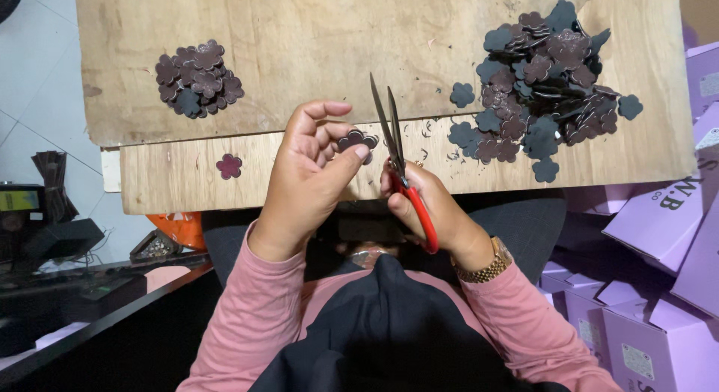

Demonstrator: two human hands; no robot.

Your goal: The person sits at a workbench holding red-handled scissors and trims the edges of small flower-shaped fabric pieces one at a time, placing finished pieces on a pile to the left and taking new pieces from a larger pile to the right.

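Note:
My left hand (308, 178) pinches a small dark flower-shaped cutout (358, 140) between thumb and fingers, just above the front edge of a wooden board (314, 40). My right hand (427, 208) grips red-handled scissors (397, 149), blades slightly apart and pointing away from me, right beside the cutout. A small heap of dark flower cutouts (198, 77) lies at the board's left. A larger heap of flower cutouts (543, 81) spreads over the right side. A single maroon flower (229, 166) lies alone on the front plank.
Purple cardboard boxes (659, 287) are stacked at the right, beside and below the board. A dark shelf with small items (52, 242) stands at the left. An orange object (180, 229) sits under the board's front edge. Thin curved offcuts (431, 130) dot the wood near the scissors.

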